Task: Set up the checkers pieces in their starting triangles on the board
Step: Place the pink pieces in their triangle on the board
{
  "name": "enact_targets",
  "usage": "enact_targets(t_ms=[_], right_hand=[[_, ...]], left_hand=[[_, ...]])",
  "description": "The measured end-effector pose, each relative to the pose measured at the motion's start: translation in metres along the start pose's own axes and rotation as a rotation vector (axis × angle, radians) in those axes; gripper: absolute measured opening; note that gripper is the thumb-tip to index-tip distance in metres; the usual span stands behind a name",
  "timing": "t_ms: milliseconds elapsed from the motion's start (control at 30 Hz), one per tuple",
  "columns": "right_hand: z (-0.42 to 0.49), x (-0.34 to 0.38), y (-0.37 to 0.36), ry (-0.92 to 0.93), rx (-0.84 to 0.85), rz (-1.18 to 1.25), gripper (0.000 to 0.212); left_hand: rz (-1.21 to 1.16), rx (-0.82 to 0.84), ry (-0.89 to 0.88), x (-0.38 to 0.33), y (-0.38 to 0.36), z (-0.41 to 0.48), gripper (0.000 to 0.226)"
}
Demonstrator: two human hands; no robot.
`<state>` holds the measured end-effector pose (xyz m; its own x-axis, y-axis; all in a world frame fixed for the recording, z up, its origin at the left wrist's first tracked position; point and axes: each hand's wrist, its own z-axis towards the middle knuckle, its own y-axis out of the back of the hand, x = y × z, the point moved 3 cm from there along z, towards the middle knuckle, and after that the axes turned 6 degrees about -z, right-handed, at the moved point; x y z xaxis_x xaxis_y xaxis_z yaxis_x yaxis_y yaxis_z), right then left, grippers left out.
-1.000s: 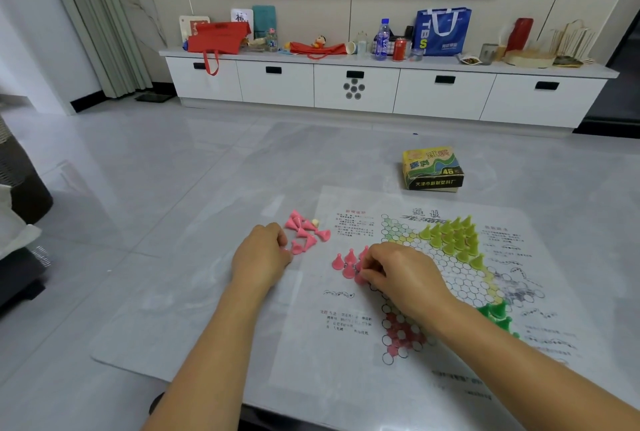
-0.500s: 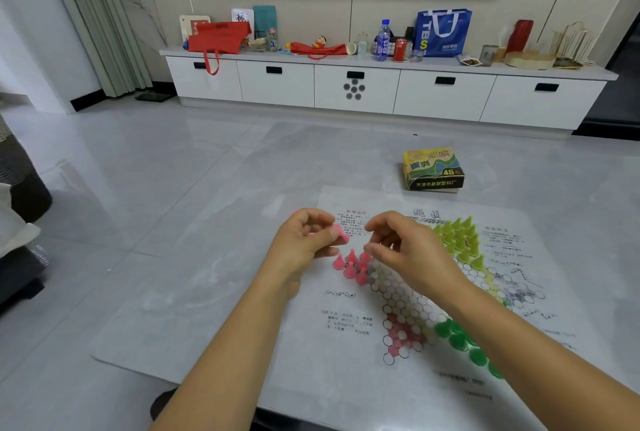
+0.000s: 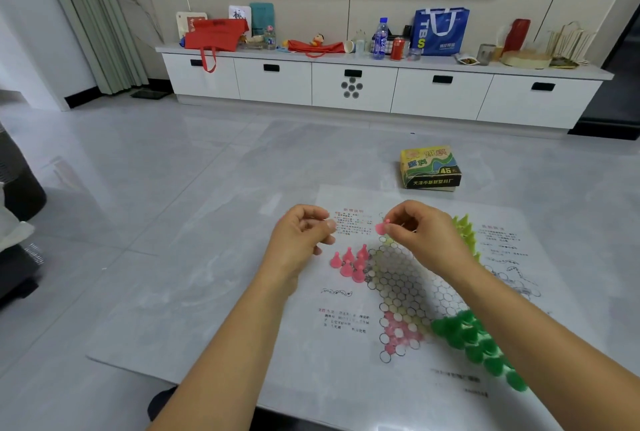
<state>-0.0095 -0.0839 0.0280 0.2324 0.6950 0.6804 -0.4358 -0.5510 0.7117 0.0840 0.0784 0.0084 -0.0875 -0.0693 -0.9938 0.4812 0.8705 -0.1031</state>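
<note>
Above the paper board [image 3: 408,278], the right hand [image 3: 420,235] pinches one pink piece [image 3: 380,227] between thumb and forefinger. The left hand [image 3: 299,240] is curled just left of it; I cannot tell whether it holds anything. A pink cluster [image 3: 349,262] stands on the board's left point.

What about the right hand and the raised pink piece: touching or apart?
Touching. In the head view the right hand pinches the raised pink piece above the board.
</note>
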Motion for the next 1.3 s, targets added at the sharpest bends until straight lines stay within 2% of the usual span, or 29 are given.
enact_targets(t_ms=[67, 200, 367, 467, 600, 733, 933, 1167, 1300], right_hand=[[0.000, -0.008, -0.005, -0.015, 0.051, -0.147, 0.009], [-0.001, -0.016, -0.018, 0.013, 0.071, -0.244, 0.011], [0.003, -0.018, -0.026, 0.046, 0.078, -0.327, 0.013], [0.005, -0.019, -0.028, 0.045, 0.086, -0.337, 0.013], [0.007, -0.019, -0.031, 0.056, 0.093, -0.354, 0.013], [0.008, -0.019, -0.032, 0.060, 0.098, -0.358, 0.012], [0.007, -0.020, -0.035, 0.061, 0.117, -0.386, 0.014], [0.006, -0.020, -0.035, 0.056, 0.126, -0.387, 0.015], [0.007, -0.022, -0.035, 0.051, 0.131, -0.376, 0.015]], left_hand=[[-0.024, -0.082, 0.014, 0.003, 0.010, 0.006, 0.013], [0.033, -0.173, 0.002, 0.006, 0.022, 0.011, 0.012], [0.256, -0.282, -0.057, 0.008, 0.042, 0.019, 0.024], [0.356, -0.271, -0.010, 0.014, 0.047, 0.024, 0.023], [0.611, -0.210, 0.008, 0.018, 0.044, 0.025, 0.012], [0.763, -0.182, 0.015, 0.018, 0.040, 0.023, 0.021], [0.956, -0.136, 0.006, 0.015, 0.034, 0.019, 0.006], [0.927, -0.132, -0.056, 0.011, 0.030, 0.014, 0.013], [0.794, -0.152, -0.049, 0.012, 0.032, 0.014, 0.009]])
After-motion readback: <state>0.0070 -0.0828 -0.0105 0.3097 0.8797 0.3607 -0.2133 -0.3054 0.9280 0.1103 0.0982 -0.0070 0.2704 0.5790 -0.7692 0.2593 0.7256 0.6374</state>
